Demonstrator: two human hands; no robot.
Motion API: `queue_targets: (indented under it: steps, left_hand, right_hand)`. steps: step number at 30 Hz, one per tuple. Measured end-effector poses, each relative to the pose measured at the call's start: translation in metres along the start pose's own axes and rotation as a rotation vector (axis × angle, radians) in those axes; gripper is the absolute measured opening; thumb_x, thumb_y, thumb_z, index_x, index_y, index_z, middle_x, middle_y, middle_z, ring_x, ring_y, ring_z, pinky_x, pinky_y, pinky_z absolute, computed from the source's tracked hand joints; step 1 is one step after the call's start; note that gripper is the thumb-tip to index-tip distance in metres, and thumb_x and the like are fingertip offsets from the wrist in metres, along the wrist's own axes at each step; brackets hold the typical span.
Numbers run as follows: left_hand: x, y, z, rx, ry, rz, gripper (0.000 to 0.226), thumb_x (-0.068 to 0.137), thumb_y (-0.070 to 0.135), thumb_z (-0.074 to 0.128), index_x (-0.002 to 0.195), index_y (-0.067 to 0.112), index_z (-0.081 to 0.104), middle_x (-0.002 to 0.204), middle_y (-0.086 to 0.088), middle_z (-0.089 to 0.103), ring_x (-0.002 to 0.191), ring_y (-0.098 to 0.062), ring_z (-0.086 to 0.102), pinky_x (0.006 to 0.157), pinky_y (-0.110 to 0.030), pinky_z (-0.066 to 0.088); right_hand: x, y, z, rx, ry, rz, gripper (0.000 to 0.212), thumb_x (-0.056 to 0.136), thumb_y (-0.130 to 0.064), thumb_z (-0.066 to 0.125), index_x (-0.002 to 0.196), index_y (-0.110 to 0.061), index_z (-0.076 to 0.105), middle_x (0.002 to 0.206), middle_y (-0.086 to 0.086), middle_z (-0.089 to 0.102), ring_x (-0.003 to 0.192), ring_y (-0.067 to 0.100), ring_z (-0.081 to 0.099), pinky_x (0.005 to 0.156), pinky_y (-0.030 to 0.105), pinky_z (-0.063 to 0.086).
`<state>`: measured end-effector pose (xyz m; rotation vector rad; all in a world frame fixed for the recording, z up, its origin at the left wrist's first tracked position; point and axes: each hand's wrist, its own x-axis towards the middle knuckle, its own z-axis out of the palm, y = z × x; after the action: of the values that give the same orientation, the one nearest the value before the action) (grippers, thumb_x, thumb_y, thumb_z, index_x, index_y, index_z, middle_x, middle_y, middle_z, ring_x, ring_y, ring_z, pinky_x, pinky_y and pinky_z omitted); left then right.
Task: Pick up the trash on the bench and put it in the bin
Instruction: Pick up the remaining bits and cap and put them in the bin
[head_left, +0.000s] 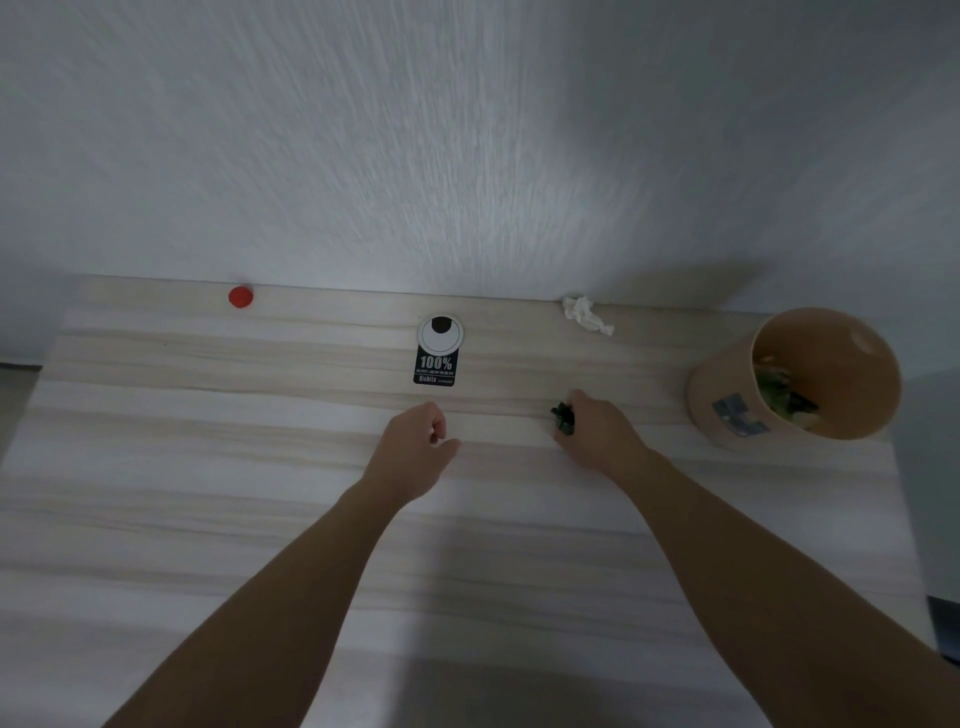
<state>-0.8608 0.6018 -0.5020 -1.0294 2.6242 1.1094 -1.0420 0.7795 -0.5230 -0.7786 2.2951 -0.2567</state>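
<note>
My right hand (597, 428) is closed around a small crumpled dark green wrapper (563, 417) that rests on the pale wood-grain bench (208, 467). My left hand (415, 447) hovers over the bench's middle with fingers loosely curled and nothing in it. A black-and-white paper tag (439, 353) printed "100%" lies just beyond the left hand. A crumpled white tissue (586, 313) sits by the wall, and a red bottle cap (240, 296) lies at the far left by the wall. The tan round bin (727, 384) stands at the right, with green and white scraps inside.
A white textured wall (467, 156) runs along the bench's far edge. The bench's right edge drops off just past the bin. A dark object (945, 629) shows at the lower right, off the bench.
</note>
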Motion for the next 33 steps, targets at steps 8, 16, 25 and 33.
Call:
queue_targets:
  steps: [8, 16, 25, 33]
  left_hand:
    - [-0.001, 0.009, 0.013, 0.007, -0.016, 0.021, 0.024, 0.08, 0.024, 0.07, 0.072, 0.02, 0.047, 0.072, 0.006, 0.053, 0.067, -0.01, 0.05, 0.059, -0.02, 0.037]
    - [0.021, 0.038, 0.024, 0.051, -0.018, 0.092, 0.024, 0.081, 0.026, 0.069, 0.076, 0.019, 0.047, 0.081, 0.002, 0.055, 0.077, -0.016, 0.054, 0.067, -0.026, 0.043]
    - [0.076, 0.089, 0.035, 0.082, -0.015, 0.173, 0.033, 0.077, 0.034, 0.073, 0.08, 0.019, 0.044, 0.087, 0.001, 0.049, 0.079, -0.018, 0.048, 0.068, -0.029, 0.033]
    - [0.125, 0.137, 0.062, 0.125, -0.005, 0.144, 0.053, 0.075, 0.043, 0.075, 0.106, 0.011, 0.046, 0.11, -0.005, 0.041, 0.087, -0.02, 0.046, 0.077, -0.03, 0.04]
  right_hand:
    - [-0.021, 0.018, -0.014, 0.082, 0.025, 0.074, 0.022, 0.088, -0.016, 0.053, 0.107, -0.005, 0.051, 0.104, 0.019, 0.062, 0.094, 0.032, 0.058, 0.066, 0.029, 0.032]
    - [-0.042, 0.039, -0.026, 0.129, 0.065, 0.106, 0.018, 0.092, -0.016, 0.048, 0.109, -0.011, 0.044, 0.087, 0.009, 0.055, 0.079, 0.028, 0.054, 0.062, 0.033, 0.04]
    - [-0.055, 0.073, -0.036, 0.136, 0.097, 0.177, 0.021, 0.092, -0.023, 0.048, 0.111, -0.016, 0.047, 0.094, 0.009, 0.063, 0.084, 0.028, 0.058, 0.071, 0.034, 0.048]
    - [-0.056, 0.086, -0.033, 0.167, 0.099, 0.145, 0.017, 0.09, -0.024, 0.051, 0.105, -0.016, 0.048, 0.089, 0.008, 0.063, 0.082, 0.027, 0.06, 0.072, 0.038, 0.052]
